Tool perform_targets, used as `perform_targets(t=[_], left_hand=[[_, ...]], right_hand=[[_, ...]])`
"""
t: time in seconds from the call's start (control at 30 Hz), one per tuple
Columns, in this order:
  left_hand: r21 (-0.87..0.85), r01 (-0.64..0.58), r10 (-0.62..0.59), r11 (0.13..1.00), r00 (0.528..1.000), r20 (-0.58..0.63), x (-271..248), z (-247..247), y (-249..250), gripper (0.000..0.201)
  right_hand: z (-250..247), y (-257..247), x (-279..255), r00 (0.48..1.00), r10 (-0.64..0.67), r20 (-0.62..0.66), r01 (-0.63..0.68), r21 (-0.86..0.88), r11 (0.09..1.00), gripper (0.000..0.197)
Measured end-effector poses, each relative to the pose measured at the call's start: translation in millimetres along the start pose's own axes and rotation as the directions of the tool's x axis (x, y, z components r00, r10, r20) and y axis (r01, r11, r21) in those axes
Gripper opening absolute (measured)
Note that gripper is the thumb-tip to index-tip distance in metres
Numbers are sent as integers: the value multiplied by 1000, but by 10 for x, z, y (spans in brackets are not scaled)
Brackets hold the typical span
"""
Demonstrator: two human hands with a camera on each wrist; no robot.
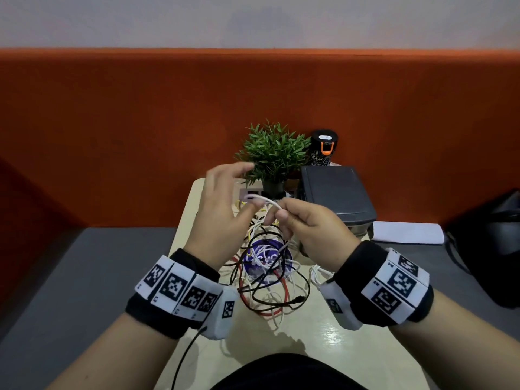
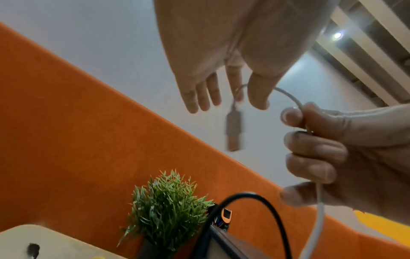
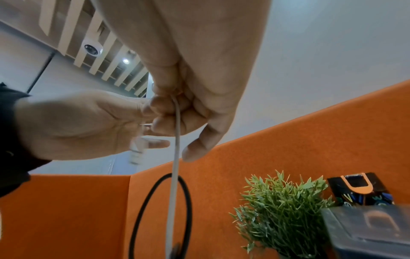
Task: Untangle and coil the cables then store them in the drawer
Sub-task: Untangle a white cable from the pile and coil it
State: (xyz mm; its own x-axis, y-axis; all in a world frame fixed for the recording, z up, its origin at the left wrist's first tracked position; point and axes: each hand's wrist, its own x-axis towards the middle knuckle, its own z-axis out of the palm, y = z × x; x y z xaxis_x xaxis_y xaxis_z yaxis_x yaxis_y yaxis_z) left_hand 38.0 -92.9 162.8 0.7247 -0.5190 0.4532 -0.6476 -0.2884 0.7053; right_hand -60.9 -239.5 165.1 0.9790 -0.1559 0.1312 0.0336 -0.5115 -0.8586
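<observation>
A tangle of black, red, white and yellow cables [image 1: 267,280] lies on the beige table [image 1: 332,342] below both hands. My right hand [image 1: 298,220] grips one white cable [image 1: 267,200] lifted out of the heap. That cable arcs left over the thumb of my left hand [image 1: 225,198], whose fingers are spread and straight. In the left wrist view the cable's USB plug [image 2: 233,129] dangles, blurred, under the left palm. From the right wrist, the white cable [image 3: 176,140] drops from my curled fingers through a black cable loop [image 3: 188,201].
A potted green plant [image 1: 273,153], a black bottle [image 1: 323,147] and a dark box [image 1: 334,192] stand at the table's far end. A purple disc [image 1: 264,257] lies under the tangle. White folded cloth [image 1: 408,232] and a black bag [image 1: 492,249] sit right. An orange partition [image 1: 140,136] stands behind.
</observation>
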Motion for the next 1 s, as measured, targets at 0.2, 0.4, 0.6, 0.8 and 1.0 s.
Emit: perform_targets(t=[0.2,0.4,0.6,0.8,1.0], left_hand=[[-535,283,-124,796,941,313,-2,-17,172,20],[-639,379,-87,669,894,439,30,-70,241,38],[-755,373,19,538,891,454,18,-33,290,26],[-889,314,-38,334,947,320,93,-54,310,29],[-867,298,-93,399,954,285,87,-26,299,22]], right_hand=[[-68,-9,42,988,-62,-144,73,71,995,26],[-90,23,113,956,-45,-290,120,245,962,28],[69,119,100,976,-18,-217,115,443,889,20],[220,201,23,996,41,-84,1,448,894,23],[229,188,-48,987,60,149,-74,92,993,28]])
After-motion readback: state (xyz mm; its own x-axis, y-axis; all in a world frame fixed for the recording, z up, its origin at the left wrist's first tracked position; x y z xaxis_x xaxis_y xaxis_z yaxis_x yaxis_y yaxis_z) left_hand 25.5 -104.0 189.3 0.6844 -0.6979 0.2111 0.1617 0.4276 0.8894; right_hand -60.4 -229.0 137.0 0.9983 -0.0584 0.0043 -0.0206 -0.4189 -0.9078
